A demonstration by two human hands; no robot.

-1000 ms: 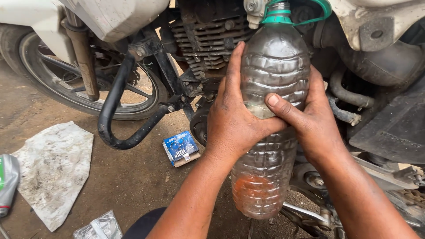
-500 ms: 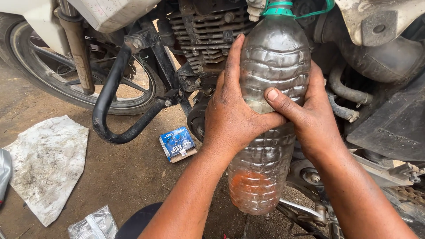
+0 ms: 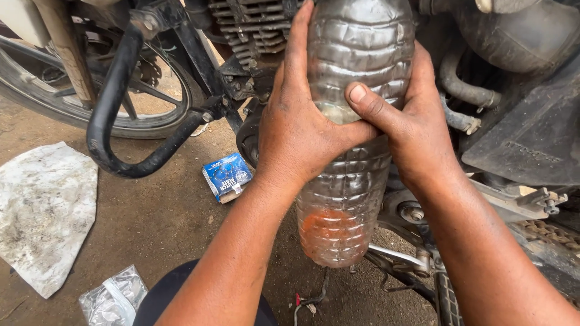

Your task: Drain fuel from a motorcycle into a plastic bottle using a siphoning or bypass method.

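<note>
Bottle point(image 3: 356, 60): a ribbed, clear plastic one, held upended against the motorbike engine point(image 3: 254, 27), with a little orange liquid pooled at its low end. Left hand point(image 3: 302, 130) and right hand point(image 3: 411, 121) are both clamped round its middle. It looks light, thin-walled and easily dented, probably greasy; the ribs give the best hold.

small blue-and-white box point(image 3: 227, 177) on dirt, left of centre; crumpled clear plastic wrapper point(image 3: 113, 297) near bottom left, well apart.

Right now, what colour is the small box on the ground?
Blue with white print, the small box shows best in the head view.
</note>
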